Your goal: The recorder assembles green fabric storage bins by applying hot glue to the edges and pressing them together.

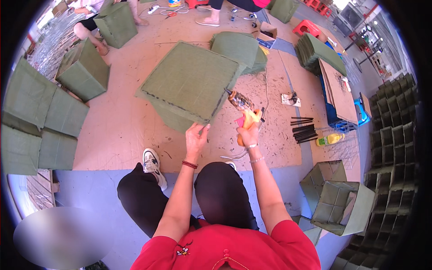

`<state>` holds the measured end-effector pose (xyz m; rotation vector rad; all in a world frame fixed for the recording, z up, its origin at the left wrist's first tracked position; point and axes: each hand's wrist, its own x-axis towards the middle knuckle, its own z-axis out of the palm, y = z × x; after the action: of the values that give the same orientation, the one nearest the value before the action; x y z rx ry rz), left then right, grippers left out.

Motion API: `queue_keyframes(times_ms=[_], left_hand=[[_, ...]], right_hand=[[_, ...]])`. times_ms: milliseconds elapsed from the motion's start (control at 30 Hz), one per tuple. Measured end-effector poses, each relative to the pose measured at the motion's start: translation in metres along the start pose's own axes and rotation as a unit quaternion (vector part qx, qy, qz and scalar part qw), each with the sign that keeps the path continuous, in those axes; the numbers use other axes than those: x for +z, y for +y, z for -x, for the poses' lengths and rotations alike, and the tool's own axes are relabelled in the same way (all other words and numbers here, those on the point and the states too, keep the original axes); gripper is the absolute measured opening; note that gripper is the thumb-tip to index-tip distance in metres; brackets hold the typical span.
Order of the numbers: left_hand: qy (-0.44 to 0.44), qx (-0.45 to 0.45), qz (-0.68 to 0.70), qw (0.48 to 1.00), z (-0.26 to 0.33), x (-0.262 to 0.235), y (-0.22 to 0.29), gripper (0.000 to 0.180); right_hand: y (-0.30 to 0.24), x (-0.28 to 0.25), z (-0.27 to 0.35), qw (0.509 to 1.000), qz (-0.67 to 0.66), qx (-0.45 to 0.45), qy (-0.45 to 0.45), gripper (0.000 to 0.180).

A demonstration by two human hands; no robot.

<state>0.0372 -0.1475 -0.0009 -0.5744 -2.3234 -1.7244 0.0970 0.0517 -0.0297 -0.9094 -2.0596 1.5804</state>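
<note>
A large green fabric-covered box stands tilted on the cardboard in front of me. My left hand pinches its near corner between thumb and fingers. In my right hand is a glue gun, orange at the handle, its front part brown and stained. Its dark nozzle points up and left, at the box's right edge. Dark glue lines run along the near and right edges of the flat face. Whether the nozzle touches the fabric I cannot tell. A cable trails behind the gun.
Black glue sticks and a yellow bottle lie to the right. Green boxes stand at the left, with folded green panels stacked at far right. Open green boxes sit near right. Other people sit at the far side.
</note>
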Motion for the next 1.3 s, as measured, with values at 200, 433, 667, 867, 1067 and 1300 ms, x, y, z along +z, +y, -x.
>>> queue_keyframes(times_ms=[200, 433, 667, 867, 1067, 1300], left_hand=[[-0.014, 0.005, -0.004, 1.0, -0.004, 0.007, 0.006, 0.019], [-0.006, -0.002, -0.006, 1.0, 0.001, -0.006, -0.001, 0.021], [-0.016, 0.008, -0.005, 1.0, -0.003, 0.001, 0.001, 0.024], [-0.027, -0.019, -0.032, 0.999, -0.003, 0.001, -0.001, 0.016], [-0.009, -0.008, 0.001, 1.0, -0.002, 0.001, 0.004, 0.022], [-0.017, -0.004, 0.007, 1.0, -0.002, 0.003, 0.008, 0.022]], right_hand=[[0.05, -0.014, -0.082, 0.987, 0.136, -0.027, 0.086, 0.028], [0.03, -0.006, -0.074, 0.994, 0.041, 0.071, 0.073, 0.044], [-0.004, -0.012, -0.091, 0.967, 0.219, -0.024, 0.126, 0.052], [-0.021, -0.012, -0.087, 0.978, 0.199, 0.028, 0.055, 0.053], [-0.014, -0.017, -0.085, 0.963, 0.26, -0.018, 0.071, 0.049], [-0.039, -0.026, -0.114, 0.956, 0.279, 0.032, 0.079, 0.046]])
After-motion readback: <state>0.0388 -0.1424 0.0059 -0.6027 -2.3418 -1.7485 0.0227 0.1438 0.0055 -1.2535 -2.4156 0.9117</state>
